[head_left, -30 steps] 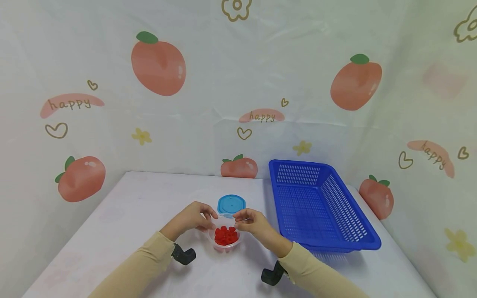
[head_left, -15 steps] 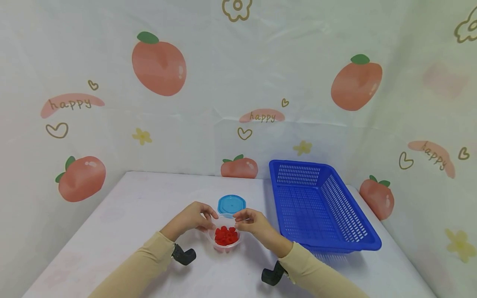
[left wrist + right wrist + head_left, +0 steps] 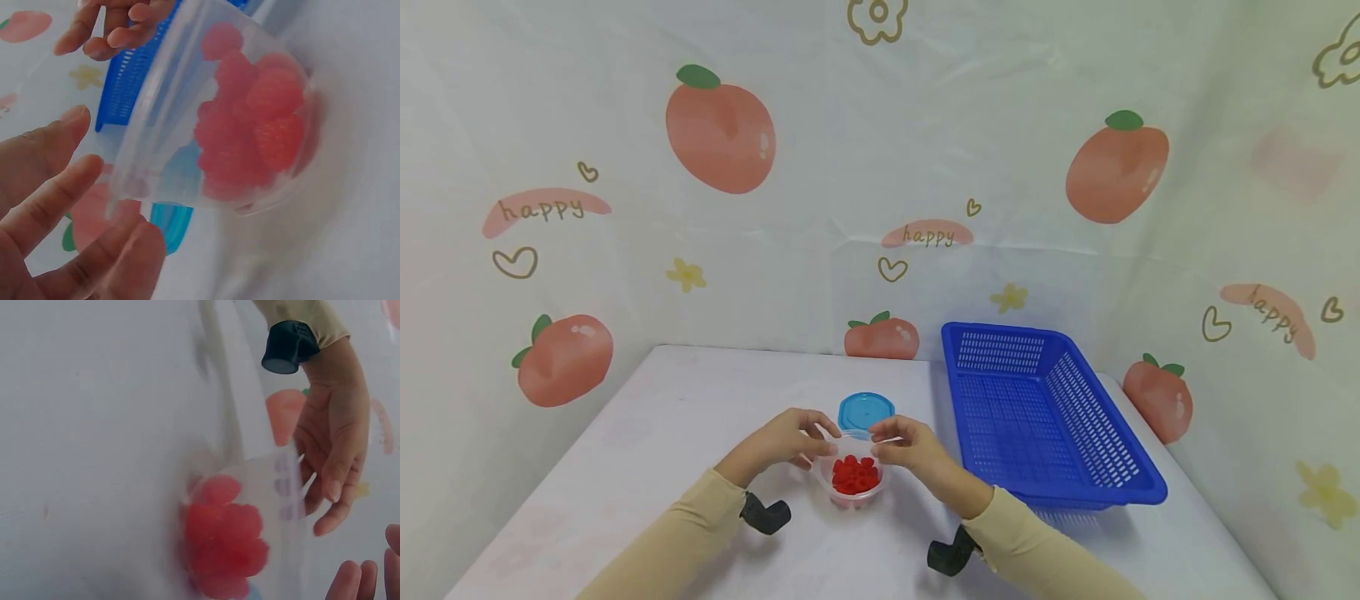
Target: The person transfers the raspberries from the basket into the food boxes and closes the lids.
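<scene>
A clear plastic tub (image 3: 850, 497) stands upright on the white table, with red raspberries (image 3: 854, 476) in its bottom. The left wrist view shows the raspberries (image 3: 250, 119) through the tub's wall. My left hand (image 3: 782, 443) is at the tub's left rim, fingers spread and relaxed; some fingertips (image 3: 142, 219) lie very close to the rim, and contact is hard to tell. My right hand (image 3: 917, 457) hovers at the right rim with loosely bent fingers, nothing pinched between them. A blue lid (image 3: 867, 411) lies flat just behind the tub.
A large blue plastic basket (image 3: 1060, 433) with slotted sides stands to the right of my right hand. A patterned cloth (image 3: 760, 242) hangs behind the table (image 3: 700, 392). Black wrist cameras (image 3: 951, 554) hang below both wrists.
My left hand has shifted slightly left and its fingers have loosened from the tub's rim. My right hand has lifted slightly. The tub, raspberries, lid and basket stay put.
</scene>
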Action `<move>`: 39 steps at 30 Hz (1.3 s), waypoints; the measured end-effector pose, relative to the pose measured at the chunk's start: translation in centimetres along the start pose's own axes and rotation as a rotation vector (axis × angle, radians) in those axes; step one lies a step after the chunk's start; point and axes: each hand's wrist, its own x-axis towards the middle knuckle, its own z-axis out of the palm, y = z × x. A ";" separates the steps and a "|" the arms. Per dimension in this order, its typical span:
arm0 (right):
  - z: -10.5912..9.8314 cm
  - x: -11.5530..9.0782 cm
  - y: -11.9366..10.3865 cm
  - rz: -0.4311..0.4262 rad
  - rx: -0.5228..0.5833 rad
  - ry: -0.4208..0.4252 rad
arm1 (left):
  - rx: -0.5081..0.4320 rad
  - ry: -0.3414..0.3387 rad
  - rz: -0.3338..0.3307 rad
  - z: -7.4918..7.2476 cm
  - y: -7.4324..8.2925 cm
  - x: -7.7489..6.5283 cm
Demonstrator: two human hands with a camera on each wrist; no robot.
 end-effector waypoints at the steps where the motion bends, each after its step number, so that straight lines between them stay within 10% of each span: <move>1: -0.1 -0.1 -0.4 -0.003 0.001 -0.003 | 0.003 -0.007 0.007 -0.2 0.1 -0.1; 15: -3.4 4.1 -6.2 0.162 0.056 0.122 | -0.007 0.013 -0.007 -3.5 3.0 2.5; 26: -3.8 9.5 -3.0 0.525 0.024 0.191 | -0.100 -0.071 -0.198 -3.7 2.6 7.4; 39: -3.5 10.7 -1.4 0.674 -0.014 0.252 | -0.286 -0.082 -0.358 -2.5 0.9 9.4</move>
